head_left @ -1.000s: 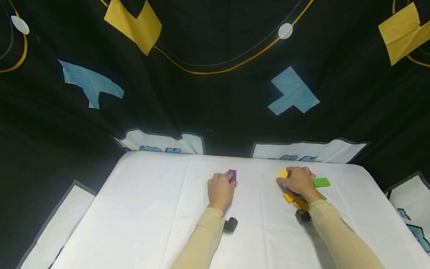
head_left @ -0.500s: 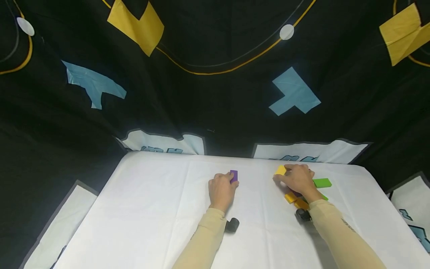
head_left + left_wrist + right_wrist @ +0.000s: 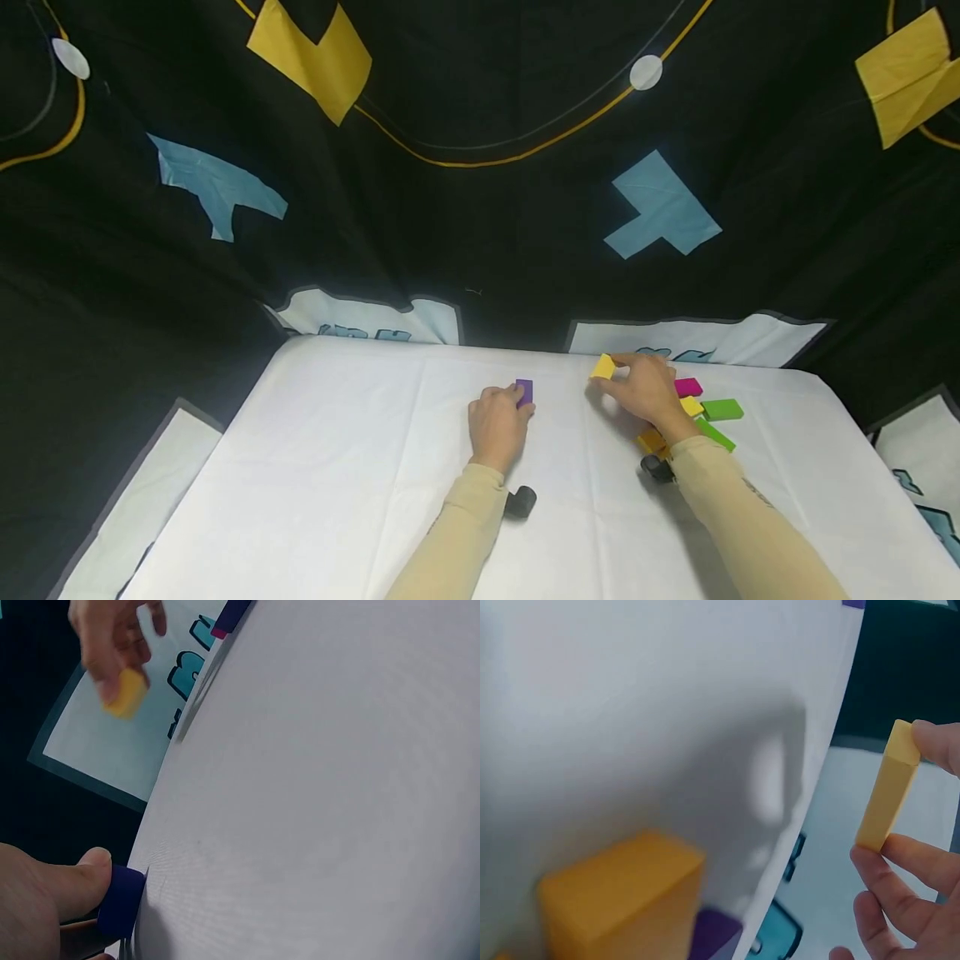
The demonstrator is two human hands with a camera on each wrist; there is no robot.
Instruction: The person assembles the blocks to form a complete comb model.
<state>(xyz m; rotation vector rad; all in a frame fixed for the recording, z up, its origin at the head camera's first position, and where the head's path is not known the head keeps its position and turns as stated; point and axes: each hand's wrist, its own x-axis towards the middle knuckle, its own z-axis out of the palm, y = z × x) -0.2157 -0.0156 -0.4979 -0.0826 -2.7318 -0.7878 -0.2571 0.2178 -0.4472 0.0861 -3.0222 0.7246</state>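
In the head view, my left hand pinches a purple rectangular block that stands on the white table. The left wrist view shows the thumb against one side of that purple block. Farther right, my right hand holds a yellow block above the tabletop, its shadow falling below. Seen from the right wrist, the thumb and fingertips grip the yellow block by its two ends. Behind the right hand lie a magenta block, another yellow block and two green blocks.
Orange blocks lie beside the right wrist, partly hidden by it. Another purple block shows in the right wrist view. The white-covered table ends at a black patterned cloth behind it.
The right hand has lifted the yellow block from the pile and moved it left, uncovering the magenta and the other yellow block. My left hand stays at the purple block.
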